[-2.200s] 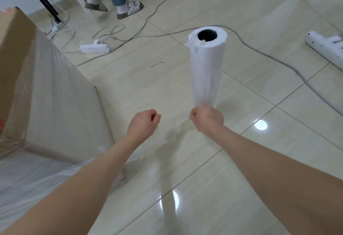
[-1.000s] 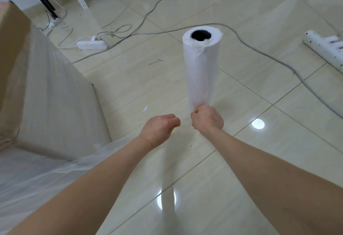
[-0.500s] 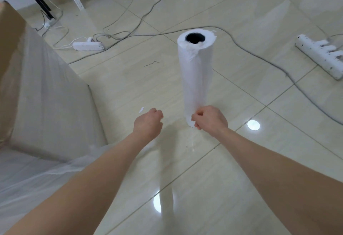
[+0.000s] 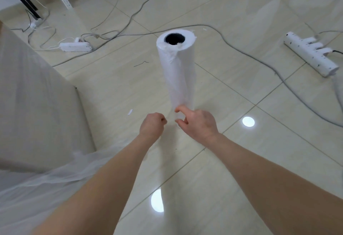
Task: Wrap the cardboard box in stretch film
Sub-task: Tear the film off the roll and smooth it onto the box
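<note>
Right hand [image 4: 199, 123] has loosened its grip at the upright white film roll [image 4: 179, 71]; left hand [image 4: 152, 126] fisted.

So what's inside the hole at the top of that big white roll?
The stretch film roll stands upright on the floor, and its core hole looks simply dark. A wisp of torn film hangs at the rim. Deeper inside is too shadowed to see.

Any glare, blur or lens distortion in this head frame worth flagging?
Head view: ceiling lights glare off the glossy floor tiles as bright spots; wide-angle bending curves tile joints; stretch film roll, left hand and right hand stay sharp.
</note>
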